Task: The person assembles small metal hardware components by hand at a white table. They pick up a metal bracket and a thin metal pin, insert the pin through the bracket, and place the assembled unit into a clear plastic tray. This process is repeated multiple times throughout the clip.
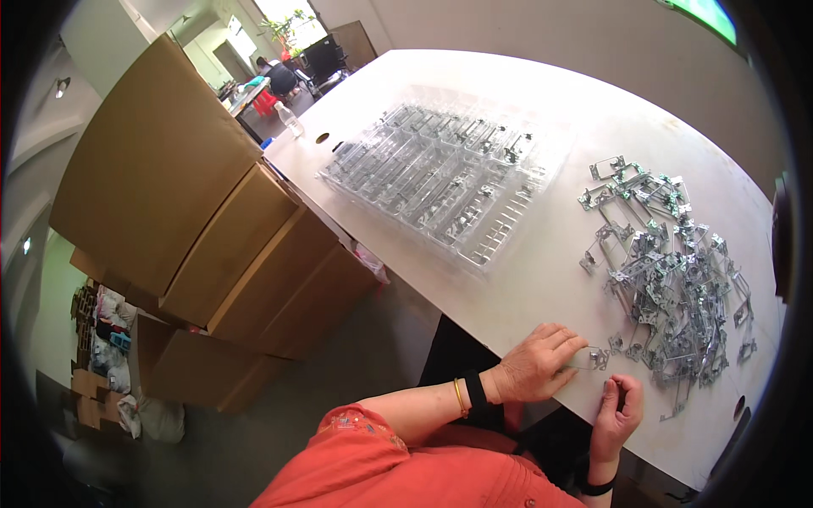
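At the table's near edge, my left hand [538, 364] has its fingers and thumb closed round one end of a thin metal bracket [598, 359]. The bracket's other end, with a small clip-like fitting, points right toward a heap of similar metal brackets [677, 292]. Just right of and below it, my right hand [618, 415] is curled with thumb and fingers drawn together, close to the bracket but apart from it. Whatever lies between those fingers, if anything, is too small or hidden to make out.
A clear plastic compartment tray [474, 254] holds rows of metal brackets on the white table [525, 296]. Stacked cardboard boxes [161, 169] rise at the left beside the table. A clear bottle [290, 120] stands near the far left edge; a person [279, 76] sits in the background.
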Motion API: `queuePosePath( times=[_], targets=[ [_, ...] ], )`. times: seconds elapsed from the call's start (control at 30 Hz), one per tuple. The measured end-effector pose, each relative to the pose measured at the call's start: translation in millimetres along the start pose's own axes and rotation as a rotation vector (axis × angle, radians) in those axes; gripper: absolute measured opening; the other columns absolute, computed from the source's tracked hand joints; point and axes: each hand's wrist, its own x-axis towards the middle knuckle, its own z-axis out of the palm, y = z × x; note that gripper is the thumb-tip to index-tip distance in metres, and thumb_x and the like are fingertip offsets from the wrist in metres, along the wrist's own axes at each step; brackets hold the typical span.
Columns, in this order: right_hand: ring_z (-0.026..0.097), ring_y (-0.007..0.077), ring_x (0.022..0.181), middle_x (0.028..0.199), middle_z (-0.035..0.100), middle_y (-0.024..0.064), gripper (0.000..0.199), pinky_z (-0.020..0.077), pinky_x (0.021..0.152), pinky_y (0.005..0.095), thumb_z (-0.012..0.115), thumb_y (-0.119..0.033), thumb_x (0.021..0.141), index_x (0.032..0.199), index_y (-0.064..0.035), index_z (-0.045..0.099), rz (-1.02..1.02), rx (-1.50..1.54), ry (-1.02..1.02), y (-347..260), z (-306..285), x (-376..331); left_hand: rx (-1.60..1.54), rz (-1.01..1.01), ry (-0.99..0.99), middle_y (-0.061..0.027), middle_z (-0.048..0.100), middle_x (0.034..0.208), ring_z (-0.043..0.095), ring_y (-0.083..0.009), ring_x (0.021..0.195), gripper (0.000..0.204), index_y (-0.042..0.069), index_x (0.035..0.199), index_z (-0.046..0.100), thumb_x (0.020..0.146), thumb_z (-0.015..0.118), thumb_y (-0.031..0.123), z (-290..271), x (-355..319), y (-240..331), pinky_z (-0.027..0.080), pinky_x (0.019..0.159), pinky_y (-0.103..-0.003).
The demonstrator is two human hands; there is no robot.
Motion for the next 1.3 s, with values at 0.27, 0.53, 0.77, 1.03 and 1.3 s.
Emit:
queuePosePath(
  times=[0.27,0.53,0.77,1.03,1.3],
  targets=[
    [0.063,0.0214,0.09,0.1,0.065,0.0106,0.008,0.0516,0.083,0.032,0.068,0.003,0.1,0.107,0.0001,0.067,-0.141,0.009,0.037,-13,3,4,0.052,-0.013,-0.021,-0.0165,0.066,0.122,0.06,-0.0383,0.115,0.051,0.003,0.133,0.061,0.086,0.078,0.012,-2,2,4,0.05,0.102,-0.046],
    [0.065,0.0255,0.092,0.1,0.068,0.0112,0.008,0.0524,0.086,0.035,0.069,0.003,0.099,0.107,-0.0001,0.068,-0.218,-0.025,0.058,-13,4,5,0.086,-0.022,-0.012,-0.017,0.066,0.119,0.061,-0.0391,0.112,0.051,0.003,0.133,0.061,0.086,0.079,0.014,1,1,1,0.05,0.101,-0.046],
    [0.065,0.0248,0.088,0.098,0.068,0.0121,0.009,0.0527,0.081,0.0341,0.068,0.004,0.098,0.106,0.0005,0.069,-0.166,-0.066,0.078,-16,5,4,0.032,-0.006,0.005,-0.0172,0.066,0.12,0.061,-0.0387,0.112,0.049,0.002,0.134,0.061,0.09,0.078,0.014,-2,2,2,0.05,0.101,-0.046],
    [0.057,0.0069,0.084,0.096,0.063,0.0004,0.007,0.0488,0.078,0.0236,0.066,-0.008,0.108,0.112,-0.0021,0.067,0.097,0.061,0.118,-9,2,-3,-0.026,0.033,0.054,-0.017,0.065,0.117,0.06,-0.0371,0.11,0.046,0.001,0.13,0.062,0.089,0.076,0.015,-1,1,-2,0.049,0.099,-0.045],
    [0.058,0.0081,0.085,0.106,0.067,0.0022,0.012,0.0506,0.082,0.0241,0.063,-0.011,0.11,0.118,-0.0025,0.066,0.041,0.187,0.208,-9,12,10,-0.082,0.018,0.08,-0.0155,0.064,0.112,0.06,-0.0359,0.106,0.046,0.001,0.127,0.063,0.085,0.077,0.014,0,-7,-5,0.049,0.099,-0.045]
  ],
)
